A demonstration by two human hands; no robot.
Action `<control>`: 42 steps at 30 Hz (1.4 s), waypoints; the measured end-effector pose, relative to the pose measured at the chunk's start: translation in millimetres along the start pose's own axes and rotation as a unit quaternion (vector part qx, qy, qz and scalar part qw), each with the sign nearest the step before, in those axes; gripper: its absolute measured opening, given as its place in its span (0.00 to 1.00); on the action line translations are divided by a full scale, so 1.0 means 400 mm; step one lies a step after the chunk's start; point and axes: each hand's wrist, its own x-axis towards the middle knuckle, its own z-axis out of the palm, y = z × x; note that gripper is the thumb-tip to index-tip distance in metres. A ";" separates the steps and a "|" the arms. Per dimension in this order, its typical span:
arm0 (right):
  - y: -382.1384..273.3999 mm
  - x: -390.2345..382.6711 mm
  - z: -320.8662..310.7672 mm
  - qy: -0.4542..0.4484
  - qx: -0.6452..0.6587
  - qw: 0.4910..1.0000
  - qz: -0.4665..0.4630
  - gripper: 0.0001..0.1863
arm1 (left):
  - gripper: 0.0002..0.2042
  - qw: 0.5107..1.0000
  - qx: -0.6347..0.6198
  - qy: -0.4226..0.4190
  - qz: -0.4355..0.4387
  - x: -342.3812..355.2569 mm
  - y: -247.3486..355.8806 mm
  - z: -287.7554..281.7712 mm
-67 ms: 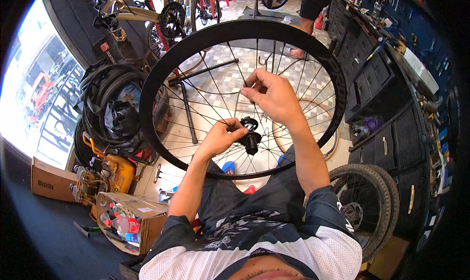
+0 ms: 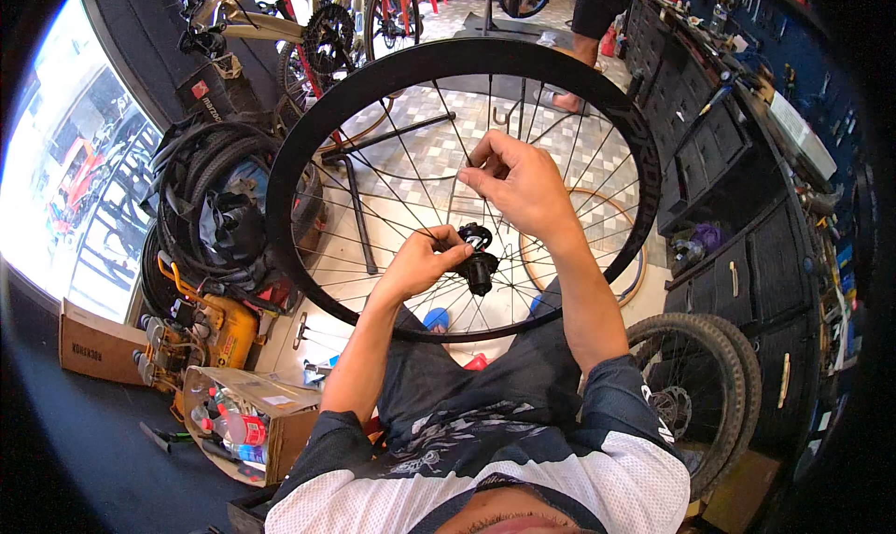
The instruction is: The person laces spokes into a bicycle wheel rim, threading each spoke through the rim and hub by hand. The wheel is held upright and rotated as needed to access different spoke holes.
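Observation:
A black bicycle wheel [image 2: 463, 53] with black spokes rests across my lap, with its black hub [image 2: 480, 271] near the middle. My left hand [image 2: 425, 261] has thumb and forefinger pinched at the upper left of the hub, where the spokes meet it; the exact part between them is hidden. My right hand [image 2: 513, 184] pinches a thin spoke above the hub, inside the rim, with its other fingers curled.
Bikes [image 2: 327, 39], coiled tyres [image 2: 210, 179], a yellow compressor [image 2: 219, 333] and a cardboard box [image 2: 294, 403] are at left. Black tool drawers [image 2: 723, 254] and leaning tyres [image 2: 728, 366] line the right. Another person [image 2: 588, 35] stands beyond the wheel.

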 end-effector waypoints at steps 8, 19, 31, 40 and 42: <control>0.066 0.011 0.030 -0.012 0.184 0.982 -0.032 0.12 | 0.09 1.000 0.008 0.003 0.008 0.014 0.036 -0.001; 0.029 0.000 -0.007 0.005 0.002 1.000 -0.002 0.14 | 0.09 1.000 -0.003 0.002 0.010 0.013 0.029 -0.003; 0.081 -0.013 0.022 -0.032 0.153 0.987 -0.031 0.11 | 0.10 1.000 0.012 0.005 0.008 0.015 0.032 -0.005; 0.045 -0.027 0.022 0.056 0.026 0.998 0.012 0.13 | 0.10 1.000 -0.016 0.004 -0.007 0.019 0.018 -0.005; 0.051 -0.038 0.022 0.049 0.027 0.998 0.019 0.13 | 0.10 1.000 -0.025 0.006 -0.006 0.013 0.017 -0.001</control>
